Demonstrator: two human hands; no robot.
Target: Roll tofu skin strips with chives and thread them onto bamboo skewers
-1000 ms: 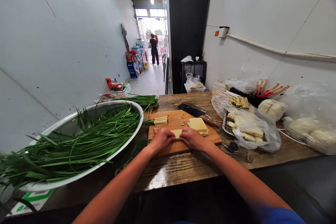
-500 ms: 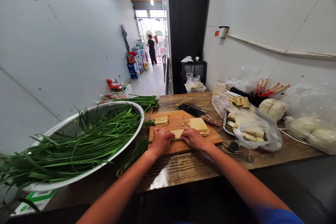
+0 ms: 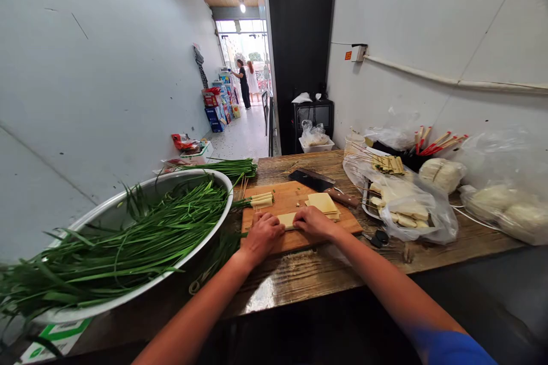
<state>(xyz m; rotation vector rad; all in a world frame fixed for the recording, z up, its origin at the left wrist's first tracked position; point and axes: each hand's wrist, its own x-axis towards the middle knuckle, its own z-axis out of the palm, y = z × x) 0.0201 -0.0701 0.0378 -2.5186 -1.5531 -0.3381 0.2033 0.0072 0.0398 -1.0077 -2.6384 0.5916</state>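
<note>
A pale yellow tofu sheet (image 3: pixel 286 220), partly rolled into a flat strip, lies near the front edge of the wooden cutting board (image 3: pixel 280 194). My left hand (image 3: pixel 264 235) presses over its left end with curled fingers. At the right end my right hand (image 3: pixel 314 221) pinches it, fingers closed. What lies inside the strip is hidden. Behind my left hand rest finished tofu rolls (image 3: pixel 261 200) with green chives sticking out to the left. A stack of square tofu sheets (image 3: pixel 322 203) sits just beyond my right hand.
A cleaver (image 3: pixel 314 180) lies across the board's back right corner. On the left stands a large metal basin (image 3: pixel 229 205) heaped with chives (image 3: pixel 162 239). To the right are a bagged tray of tofu pieces (image 3: pixel 405 205), skewered rolls (image 3: pixel 387 164) and keys (image 3: pixel 379 238).
My left hand has flattened forward over the strip's left end. My right hand stays at the right end, nearly unmoved. The view has shifted slightly.
</note>
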